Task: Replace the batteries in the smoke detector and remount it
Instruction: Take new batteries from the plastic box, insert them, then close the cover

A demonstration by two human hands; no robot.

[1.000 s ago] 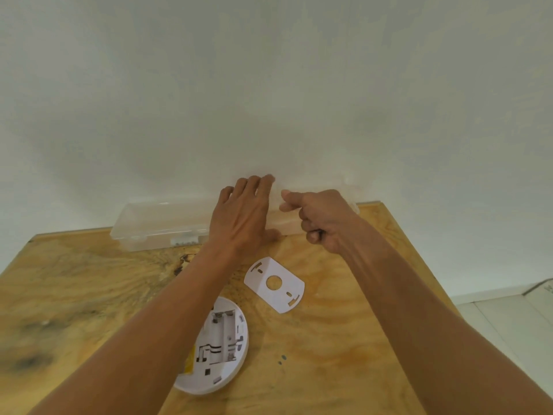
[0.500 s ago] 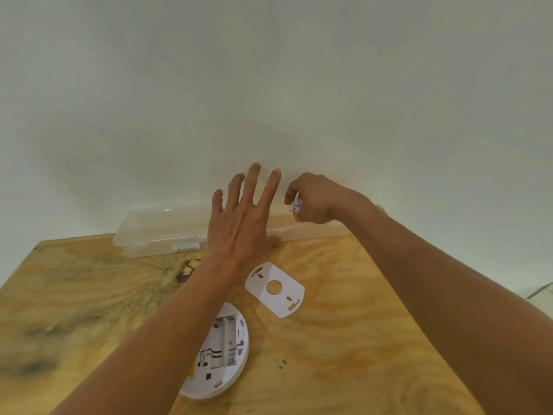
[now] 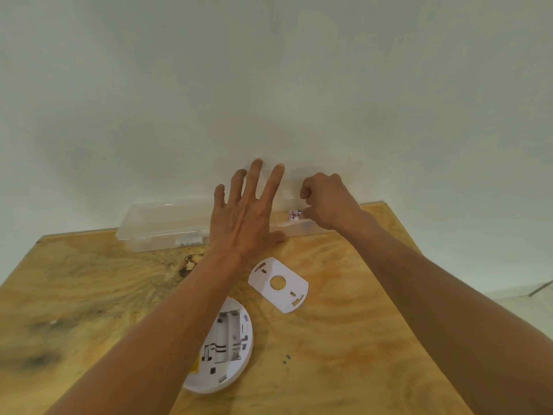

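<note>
The white round smoke detector (image 3: 227,348) lies back-up on the wooden table, its battery bay bare. Its flat white mounting plate (image 3: 278,284) lies just beyond it to the right. A long clear plastic box (image 3: 158,224) stands open against the wall, its lid leaning back. My left hand (image 3: 245,214) rests flat on the box's front edge with fingers spread. My right hand (image 3: 326,202) is curled over the box's right end, pinching a small battery (image 3: 294,215) with a red and blue label.
The wooden table (image 3: 344,339) ends at the white wall behind the box and drops off on the right, where pale floor (image 3: 526,307) shows. Dark stains mark the wood at the left.
My right hand has dropped from above the box down to its right end, still pinching the battery. My left hand stays spread on the box. The view has shifted slightly.
</note>
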